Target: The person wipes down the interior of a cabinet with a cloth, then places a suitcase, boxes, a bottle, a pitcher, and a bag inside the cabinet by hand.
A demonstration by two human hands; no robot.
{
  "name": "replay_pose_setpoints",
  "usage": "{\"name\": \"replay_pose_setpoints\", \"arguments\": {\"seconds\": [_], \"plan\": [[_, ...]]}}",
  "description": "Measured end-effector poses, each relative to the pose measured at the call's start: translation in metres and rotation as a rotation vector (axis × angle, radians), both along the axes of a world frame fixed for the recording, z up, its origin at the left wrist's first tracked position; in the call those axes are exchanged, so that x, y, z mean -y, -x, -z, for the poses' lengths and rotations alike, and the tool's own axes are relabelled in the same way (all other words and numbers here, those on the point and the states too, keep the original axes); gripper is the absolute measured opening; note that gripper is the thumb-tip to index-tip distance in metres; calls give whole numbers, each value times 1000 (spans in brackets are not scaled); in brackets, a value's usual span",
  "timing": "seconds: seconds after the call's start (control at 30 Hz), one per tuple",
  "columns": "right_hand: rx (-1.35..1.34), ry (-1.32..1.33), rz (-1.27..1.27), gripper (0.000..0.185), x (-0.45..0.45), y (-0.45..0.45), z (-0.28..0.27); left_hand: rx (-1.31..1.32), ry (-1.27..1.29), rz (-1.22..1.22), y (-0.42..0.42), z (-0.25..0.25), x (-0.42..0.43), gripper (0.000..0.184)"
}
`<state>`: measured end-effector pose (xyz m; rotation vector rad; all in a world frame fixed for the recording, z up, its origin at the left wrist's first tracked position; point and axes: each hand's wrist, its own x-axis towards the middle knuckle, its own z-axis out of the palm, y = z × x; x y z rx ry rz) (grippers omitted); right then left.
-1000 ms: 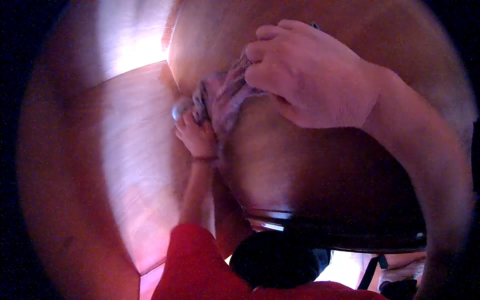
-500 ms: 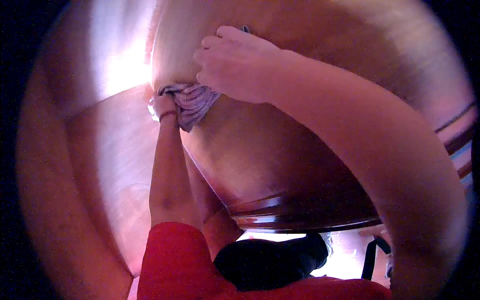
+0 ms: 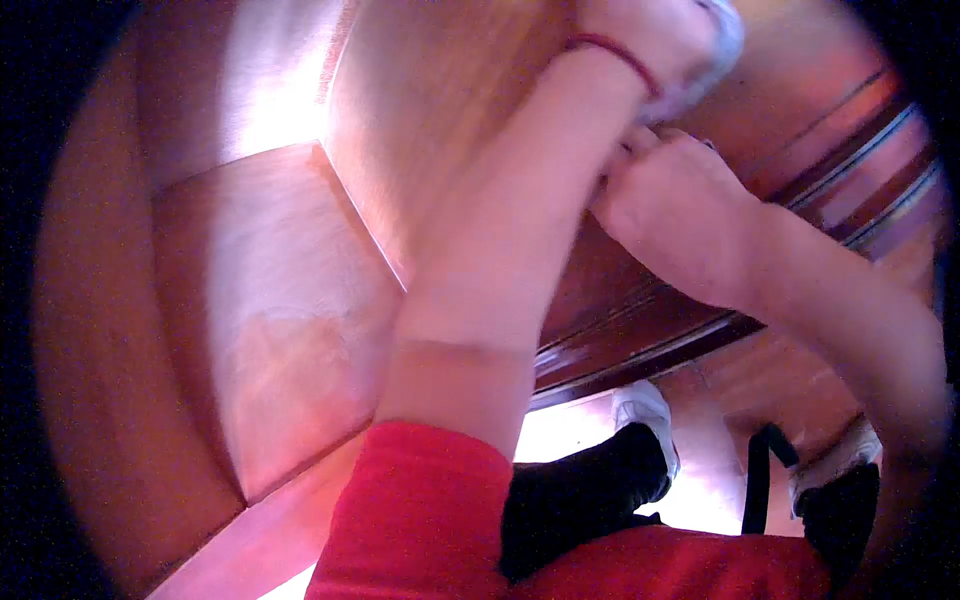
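Note:
My left hand [image 3: 650,30] reaches across to the upper right, a dark red band round its wrist. Its fingers are bent around a pale, bluish object [image 3: 728,50], blurred and partly cut off by the top of the view. Just below it is my right hand [image 3: 675,205], its fingers curled in towards the left wrist. What the right hand grips is hidden. Both are over a brown wooden surface [image 3: 430,120] with a dark, glossy moulded edge. The grey striped cloth cannot be made out.
A lighter wooden panel [image 3: 290,330] lies to the left, joined to the brown surface along a seam. Under the dark edge are my legs in black trousers, white shoes [image 3: 645,405] and a black curved bar [image 3: 757,480]. Striped moulding [image 3: 860,160] shows at the upper right.
My left hand has swung from the left side up to the upper right, crossing above my right hand. The right hand has moved right and down. The grey striped cloth has gone out of sight.

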<state>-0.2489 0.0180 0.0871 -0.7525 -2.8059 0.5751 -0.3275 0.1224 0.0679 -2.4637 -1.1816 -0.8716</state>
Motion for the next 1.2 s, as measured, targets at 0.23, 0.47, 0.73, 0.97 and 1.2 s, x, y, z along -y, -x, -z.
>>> {"name": "replay_pose_setpoints", "arguments": {"seconds": [0.23, 0.47, 0.73, 0.97, 1.2], "plan": [[-121, 2, 90, 13, 34, -10, 1, -124, 332, -181, 30, -4, 43, 37], [-221, 62, 123, 13, 63, 58, 12, -371, 582, -1233, 220, -28, 116, 40], [-263, 6, -3, 17, 85, 60, 16, -612, 693, -1331, 222, -22, 223, 53], [-82, 66, -201, 15, 87, 48, -3, -507, 934, -1090, 177, -40, 293, 55], [-274, 459, -21, 17, 66, 20, -25, 298, 994, -980, 186, -76, 293, 39]]}}
